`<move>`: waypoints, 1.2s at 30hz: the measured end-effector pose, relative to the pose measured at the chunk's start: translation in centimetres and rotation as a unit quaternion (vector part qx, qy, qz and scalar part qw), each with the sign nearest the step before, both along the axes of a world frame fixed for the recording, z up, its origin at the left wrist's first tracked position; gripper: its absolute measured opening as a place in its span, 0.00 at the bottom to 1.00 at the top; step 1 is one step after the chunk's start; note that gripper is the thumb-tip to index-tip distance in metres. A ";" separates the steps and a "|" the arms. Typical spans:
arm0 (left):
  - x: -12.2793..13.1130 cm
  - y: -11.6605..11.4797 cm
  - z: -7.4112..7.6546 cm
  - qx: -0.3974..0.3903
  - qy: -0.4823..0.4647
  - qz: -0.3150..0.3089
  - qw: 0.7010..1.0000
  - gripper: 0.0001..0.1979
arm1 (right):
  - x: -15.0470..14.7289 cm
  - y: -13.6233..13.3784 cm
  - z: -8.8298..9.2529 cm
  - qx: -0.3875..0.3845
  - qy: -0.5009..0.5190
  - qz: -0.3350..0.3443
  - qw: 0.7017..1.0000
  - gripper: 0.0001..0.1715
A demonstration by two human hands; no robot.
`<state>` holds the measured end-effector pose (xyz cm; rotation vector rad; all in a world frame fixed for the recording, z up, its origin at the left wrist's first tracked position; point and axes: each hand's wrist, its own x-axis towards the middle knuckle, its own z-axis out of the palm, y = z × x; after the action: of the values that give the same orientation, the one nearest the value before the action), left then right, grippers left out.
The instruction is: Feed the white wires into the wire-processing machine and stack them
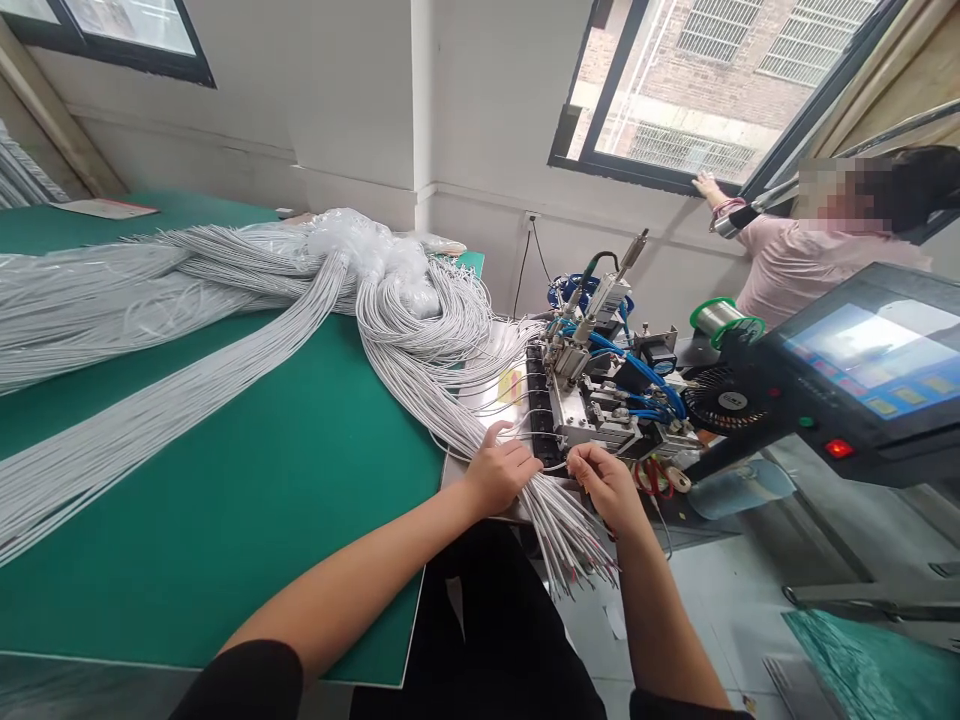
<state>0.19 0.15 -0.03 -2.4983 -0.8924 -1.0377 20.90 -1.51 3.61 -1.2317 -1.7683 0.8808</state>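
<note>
Table (315, 480) beside machine (576, 408): probably light, springy wires (559, 525), best pinched near tips (592, 572), one in right hand (606, 487), others beneath left hand (501, 470), grip unclear.

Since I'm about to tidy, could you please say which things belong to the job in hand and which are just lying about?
Belonging to the job:
white cables, under the left hand
machine, beside the right hand
probably the touchscreen

Apparently lying about:
green plastic, lower right
white scrap on the floor
</note>
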 end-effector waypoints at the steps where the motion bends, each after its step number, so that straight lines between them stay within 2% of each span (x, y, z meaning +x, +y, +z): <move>1: 0.0 0.0 -0.1 -0.001 0.003 0.001 1.000 0.13 | -0.1 0.0 -0.1 -0.005 0.004 -0.001 1.000 0.18; 5: 0.1 0.0 -0.1 -0.016 0.018 0.015 1.000 0.12 | 0.3 0.2 -0.6 -0.008 0.000 -0.044 0.999 0.18; 8: 0.2 -0.1 0.0 -0.022 0.020 0.025 0.999 0.13 | 1.2 0.3 -1.4 0.022 -0.060 -0.085 0.994 0.17; 11: 0.3 -0.1 -0.1 -0.030 0.023 0.029 0.999 0.15 | 1.9 0.4 -2.1 0.031 -0.111 -0.087 0.989 0.16; 16: 0.3 0.0 -0.5 -0.068 0.040 0.018 0.997 0.18 | 2.4 0.6 -2.8 0.029 -0.117 -0.093 0.988 0.16; 23: 0.3 0.2 -0.5 -0.092 0.056 0.007 0.994 0.22 | 2.7 1.3 -4.1 0.007 -0.076 -0.110 0.991 0.15; 29: 0.3 0.1 -0.3 -0.110 0.068 0.007 0.992 0.21 | 2.7 1.9 -4.9 -0.032 -0.001 -0.091 0.995 0.17; 36: 0.4 -0.4 -0.2 -0.118 0.015 0.068 0.991 0.19 | 2.4 2.3 -5.9 -0.080 0.081 -0.106 0.988 0.17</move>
<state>0.62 -0.30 -0.27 -2.5875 -1.2216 -0.8952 23.25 0.79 -2.34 -1.3808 -1.4325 0.9826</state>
